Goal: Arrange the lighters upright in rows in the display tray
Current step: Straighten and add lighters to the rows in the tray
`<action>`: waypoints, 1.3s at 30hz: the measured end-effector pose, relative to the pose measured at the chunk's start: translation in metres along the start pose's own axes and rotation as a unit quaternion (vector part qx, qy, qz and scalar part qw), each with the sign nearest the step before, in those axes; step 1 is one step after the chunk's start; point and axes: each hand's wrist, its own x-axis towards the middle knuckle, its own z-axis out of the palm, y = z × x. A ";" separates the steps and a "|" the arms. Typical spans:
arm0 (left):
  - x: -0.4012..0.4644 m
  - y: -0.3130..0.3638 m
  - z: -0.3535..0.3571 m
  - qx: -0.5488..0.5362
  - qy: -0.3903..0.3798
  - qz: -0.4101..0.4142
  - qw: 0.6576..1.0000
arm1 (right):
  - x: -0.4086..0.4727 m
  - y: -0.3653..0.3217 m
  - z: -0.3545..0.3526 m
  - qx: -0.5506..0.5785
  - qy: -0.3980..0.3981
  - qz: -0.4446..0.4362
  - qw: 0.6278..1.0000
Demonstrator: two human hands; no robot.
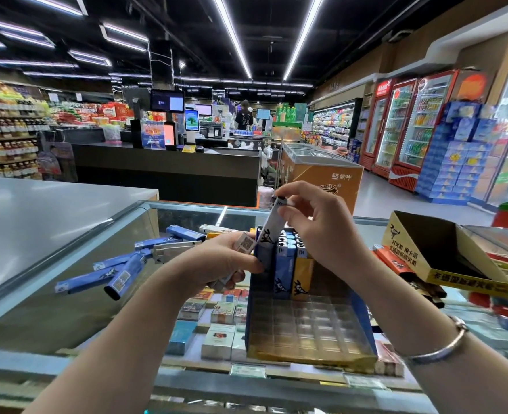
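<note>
We have the display tray (309,330) standing on the glass surface (67,294), close to its near edge. Only its far row is filled: blue and yellow lighters (288,264) stand upright there, and the clear cells nearer us are vacant.

Our right hand (315,225) pinches the top of a white lighter (272,228) between thumb and fingertips, holding it tilted over the far-left corner of the tray. Our left hand (216,261) is curled around a small bundle of lighters (240,249), a label end sticking up beside the white one.

More blue lighters (121,270) lie scattered flat toward the left edge of the surface, and an empty yellow carton (443,255) sits to the right.

We judge the risks as these: the tilted lighter could catch on a cell wall or knock its upright neighbours over, since they stand packed together; and the left hand's bundle, held loosely just beside the tray, could slip and spill into the row.
</note>
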 end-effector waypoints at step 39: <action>-0.002 0.002 0.004 0.004 0.005 0.007 1.000 | 0.004 0.002 0.010 -0.169 -0.236 0.018 0.957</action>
